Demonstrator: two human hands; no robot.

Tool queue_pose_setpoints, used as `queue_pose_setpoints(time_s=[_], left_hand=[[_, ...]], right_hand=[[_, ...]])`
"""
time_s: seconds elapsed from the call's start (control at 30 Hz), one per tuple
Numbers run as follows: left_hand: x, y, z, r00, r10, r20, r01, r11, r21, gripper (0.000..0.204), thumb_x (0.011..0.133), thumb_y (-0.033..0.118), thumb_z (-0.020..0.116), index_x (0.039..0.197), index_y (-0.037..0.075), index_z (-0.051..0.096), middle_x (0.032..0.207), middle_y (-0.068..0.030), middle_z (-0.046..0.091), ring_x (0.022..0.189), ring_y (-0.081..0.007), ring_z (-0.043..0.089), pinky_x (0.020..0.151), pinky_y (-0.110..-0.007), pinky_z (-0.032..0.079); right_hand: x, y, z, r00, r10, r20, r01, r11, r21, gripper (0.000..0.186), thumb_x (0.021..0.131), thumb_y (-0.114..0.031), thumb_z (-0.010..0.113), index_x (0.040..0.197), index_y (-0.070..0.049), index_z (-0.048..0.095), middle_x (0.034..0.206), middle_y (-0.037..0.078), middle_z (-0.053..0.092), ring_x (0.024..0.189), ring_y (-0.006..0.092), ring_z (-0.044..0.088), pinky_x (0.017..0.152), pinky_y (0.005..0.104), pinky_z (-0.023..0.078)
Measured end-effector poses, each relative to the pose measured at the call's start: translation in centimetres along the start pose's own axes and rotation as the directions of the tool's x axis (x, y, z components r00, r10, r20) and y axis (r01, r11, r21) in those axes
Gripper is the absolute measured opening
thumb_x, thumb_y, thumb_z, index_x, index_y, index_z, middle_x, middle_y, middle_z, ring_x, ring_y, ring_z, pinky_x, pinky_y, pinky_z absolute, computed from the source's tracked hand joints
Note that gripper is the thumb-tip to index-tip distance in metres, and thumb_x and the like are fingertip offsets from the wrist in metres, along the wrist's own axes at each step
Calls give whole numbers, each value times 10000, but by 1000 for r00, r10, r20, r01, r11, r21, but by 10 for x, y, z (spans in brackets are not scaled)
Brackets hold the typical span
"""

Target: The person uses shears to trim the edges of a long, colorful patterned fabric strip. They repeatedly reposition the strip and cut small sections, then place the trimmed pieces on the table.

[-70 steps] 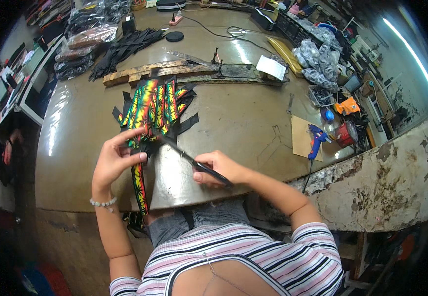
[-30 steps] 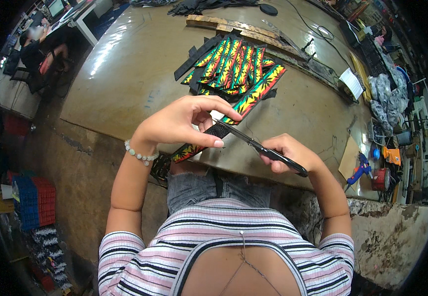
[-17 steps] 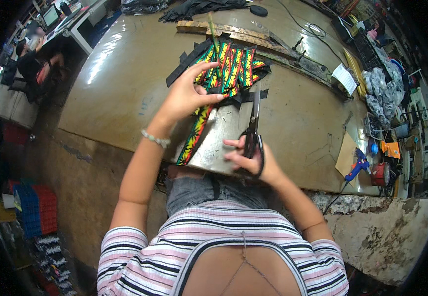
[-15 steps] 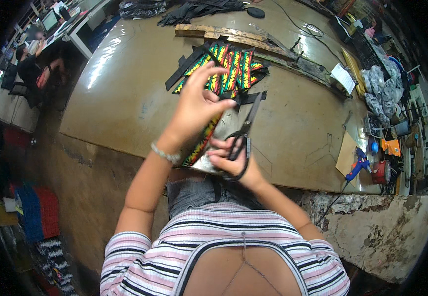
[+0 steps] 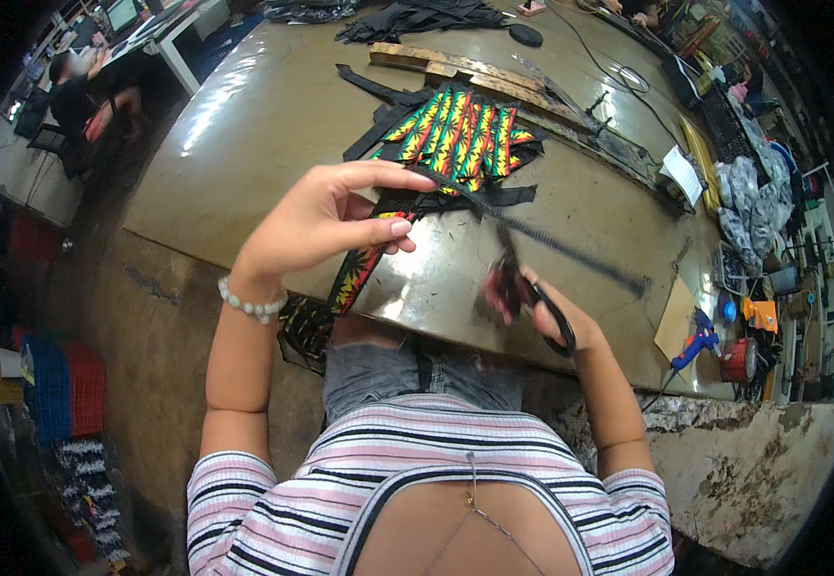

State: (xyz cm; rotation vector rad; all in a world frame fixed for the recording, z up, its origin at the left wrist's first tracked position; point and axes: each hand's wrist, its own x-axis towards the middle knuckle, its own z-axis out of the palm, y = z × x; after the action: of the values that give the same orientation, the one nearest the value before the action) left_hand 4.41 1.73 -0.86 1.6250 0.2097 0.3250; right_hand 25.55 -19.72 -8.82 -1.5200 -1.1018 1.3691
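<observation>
My left hand [image 5: 313, 219] hovers above the near table edge, thumb and index finger spread wide apart. A long thin black strip [image 5: 556, 242] runs from beside its index fingertip toward the right, its far end blurred; a grip on it does not show. Below this hand a patterned strap [image 5: 354, 278] in red, yellow, green and black slants down over the table edge. My right hand [image 5: 570, 317] is closed around black-handled scissors [image 5: 553, 312], blades pointing up and away, partly smeared by motion. Ahead lies a pile of matching patterned straps [image 5: 460, 134] with black ends.
Long wooden bars [image 5: 474, 72] lie behind the pile on the brown table [image 5: 273, 173]. At the right are a blue glue gun [image 5: 695, 341], a red round tin [image 5: 738, 360] and clear plastic bags [image 5: 748, 182]. Another person [image 5: 76, 96] sits at the far left.
My hands have moved apart, the left leftward and the right rightward with the scissors. The thin black strip now stretches across to the right.
</observation>
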Motion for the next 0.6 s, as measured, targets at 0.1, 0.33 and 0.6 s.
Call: queue_pose_setpoints(time_s=[0.1,0.33,0.6], left_hand=[[8,11,-12,986,-36,164,36,999,4,385,879,-1,661,1251,-50,572,1175,-113,599,830,-171,707,708,-234,576],[27,-9,-20,872,-245,423,308,948,-85,551,867,-32,638,1381,-53,442,1113,-167,637,820,-195,715,704,-240,588],[27,-31,-25,878,-238,416,303,948,-97,414,878,32,670,1272,-48,569,968,-95,690,884,-149,690,775,-249,552]], right_hand=[[-10,-2,-10,954,-67,292,134,968,-214,735,887,-696,426,1135,-14,543,1013,103,587,901,221,573,797,329,473],[-3,2,-22,976,-203,72,191,971,145,1021,778,-875,351,1261,17,471,997,62,525,876,139,522,734,281,459],[-19,7,-17,909,-104,403,186,968,-169,496,943,-469,482,1101,-6,561,878,111,565,815,231,565,745,339,475]])
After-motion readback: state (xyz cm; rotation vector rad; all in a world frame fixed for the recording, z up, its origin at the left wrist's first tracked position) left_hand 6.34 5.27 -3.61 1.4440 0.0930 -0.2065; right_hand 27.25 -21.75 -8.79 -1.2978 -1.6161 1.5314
